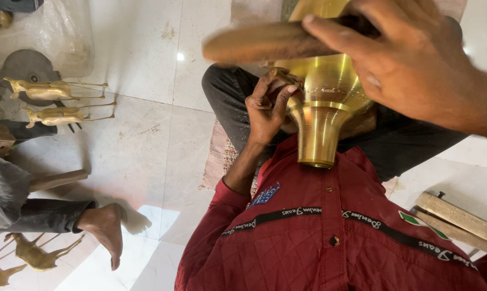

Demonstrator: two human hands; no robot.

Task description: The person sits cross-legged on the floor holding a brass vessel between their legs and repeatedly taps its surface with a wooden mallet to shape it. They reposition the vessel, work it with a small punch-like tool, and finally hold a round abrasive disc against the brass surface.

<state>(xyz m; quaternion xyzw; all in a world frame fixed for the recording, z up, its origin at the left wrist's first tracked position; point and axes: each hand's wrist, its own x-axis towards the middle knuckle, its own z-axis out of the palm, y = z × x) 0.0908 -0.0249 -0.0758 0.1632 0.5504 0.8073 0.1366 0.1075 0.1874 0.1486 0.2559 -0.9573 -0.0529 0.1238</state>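
Setting: pale polished stone floor [146, 134], seen from above; you sit on it on a woven mat [219, 156], wearing a red quilted jacket [319, 242] and dark trousers [227, 102].
Right hand: your right hand [410, 59] is closed around the end of a flat wooden tool [265, 43], fingers wrapped over its top; the tool is blurred and lies across the upper part of the brass piece.
Left hand: your left hand [268, 108] is pressed against the left flank of the brass piece, fingers curled and pinching a small dark object [280, 75] at the metal; what it is cannot be told.
Brass piece: a flared brass vessel [324, 102], funnel-shaped with a ribbed narrow neck, rests in your lap between both hands, its neck pointing toward your chest and just touching the jacket.
Right side: two wooden handles [459, 218] lie side by side on the floor, near your right arm.
Left side: two brass deer figures [55, 102] lie on the floor well apart from you, beside a grey disc [28, 67] and a clear plastic bag [60, 32].
Lower left: another person's bare foot [106, 229] rests on the floor, with more brass deer [33, 256] just beside it.
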